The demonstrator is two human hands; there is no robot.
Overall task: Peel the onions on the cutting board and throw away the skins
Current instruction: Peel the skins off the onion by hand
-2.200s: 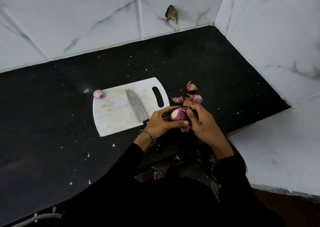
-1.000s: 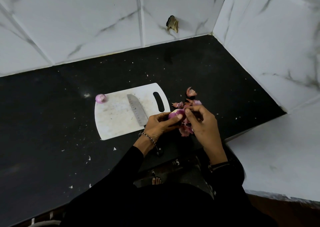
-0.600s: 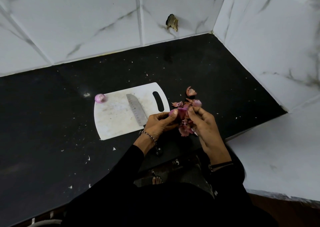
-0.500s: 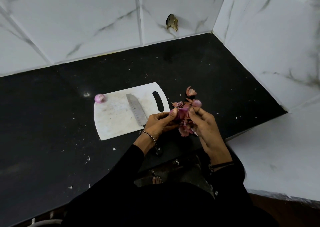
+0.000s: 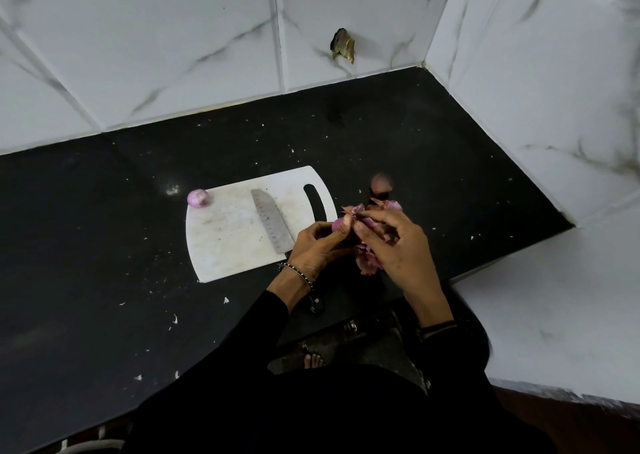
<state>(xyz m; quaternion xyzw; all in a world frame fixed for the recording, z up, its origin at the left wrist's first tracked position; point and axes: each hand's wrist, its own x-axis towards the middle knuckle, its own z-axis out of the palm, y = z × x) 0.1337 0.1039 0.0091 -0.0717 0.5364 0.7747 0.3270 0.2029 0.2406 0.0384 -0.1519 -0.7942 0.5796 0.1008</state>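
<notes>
My left hand [image 5: 317, 245] grips an onion [image 5: 336, 226] at frame centre, just right of the board [image 5: 225, 245]. My right hand [image 5: 394, 249] meets it and pinches a skin [image 5: 367, 224] on that onion. Loose skins [image 5: 367, 266] lie below the hands. A second onion [image 5: 197, 198] sits at the board's upper-left corner. The knife [image 5: 272, 225] lies on the board.

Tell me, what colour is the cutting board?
The cutting board is white, seen in the head view.
</notes>
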